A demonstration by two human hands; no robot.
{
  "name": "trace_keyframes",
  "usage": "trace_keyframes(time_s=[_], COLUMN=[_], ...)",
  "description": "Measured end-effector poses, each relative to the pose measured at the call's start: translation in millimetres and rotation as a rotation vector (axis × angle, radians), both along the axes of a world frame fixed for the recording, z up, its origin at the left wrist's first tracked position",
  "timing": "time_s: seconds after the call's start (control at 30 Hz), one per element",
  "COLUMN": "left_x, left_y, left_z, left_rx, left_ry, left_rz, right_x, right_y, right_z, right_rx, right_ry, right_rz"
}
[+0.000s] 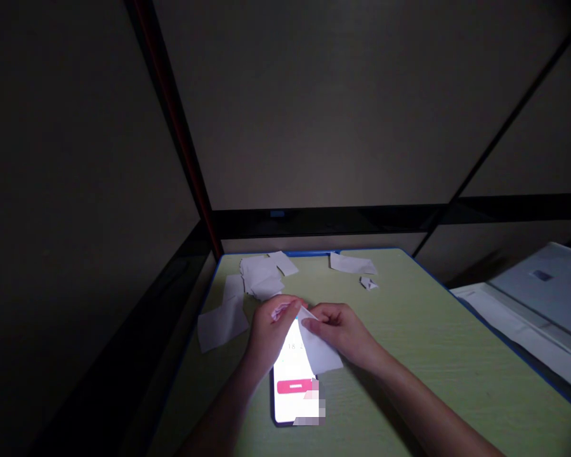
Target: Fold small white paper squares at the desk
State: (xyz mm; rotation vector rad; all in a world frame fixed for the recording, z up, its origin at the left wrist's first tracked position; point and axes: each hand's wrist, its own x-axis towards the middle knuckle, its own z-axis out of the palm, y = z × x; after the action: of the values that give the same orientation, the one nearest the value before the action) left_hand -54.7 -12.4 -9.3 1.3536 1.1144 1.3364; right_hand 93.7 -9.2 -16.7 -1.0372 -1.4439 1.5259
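Head view, only one: two bare hands meet over the near middle of a pale green, faintly wood-grained surface (409, 343) with a blue edge. Left hand (273, 327) has its grip clamped on the top of a thin white paper piece (324, 352), thumb and fingers together; right hand (337, 327) pinches the same piece, thumb flat on its face. That piece is smooth, straight-edged, tilted, covering part of one flat, rounded-corner phone (290, 365) lying screen-up, lit. Screen reads "18" and what looks like a "2", rest covered; one red button bar, its white lettering too small to read; lower right corner pixelated. Other paper: one ragged-edged pile (261, 279) at far left, sheet count can't tell; one square piece (283, 263) beside it; two flat pieces (223, 325) toward the left edge; one long strip (353, 263) far right; one small crumpled scrap (368, 283) just nearer than the strip. Right, off the surface: one pale, boxy object (547, 298), label unreadable.
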Motion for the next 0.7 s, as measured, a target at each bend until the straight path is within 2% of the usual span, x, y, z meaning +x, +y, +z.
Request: trace_keyframes(time_s=[0.27,0.4,0.47,0.6,0.7], left_x=[2,2,3,8,10], left_y=[-2,0,-1,-6,-9], left_z=[-0.6,0.9,-0.4,-6.8,-9.4], left_rx=[0.015,-0.023,0.004,0.046,0.039], left_ry=[-0.001,-0.005,0.052,0.206,0.212], left_rz=[0.065,0.100,0.071,-0.079,-0.098], right_x=[3,8,10,9,7], right_y=[-2,1,3,5,3], right_z=[7.3,10.5,10.8,7.6,5.4], right_rx=[-0.031,-0.035,0.008,0.012,-0.017], right_ry=[0.000,0.064,0.110,0.213,0.239], right_rz=[-0.023,-0.113,-0.162,-0.171,-0.153])
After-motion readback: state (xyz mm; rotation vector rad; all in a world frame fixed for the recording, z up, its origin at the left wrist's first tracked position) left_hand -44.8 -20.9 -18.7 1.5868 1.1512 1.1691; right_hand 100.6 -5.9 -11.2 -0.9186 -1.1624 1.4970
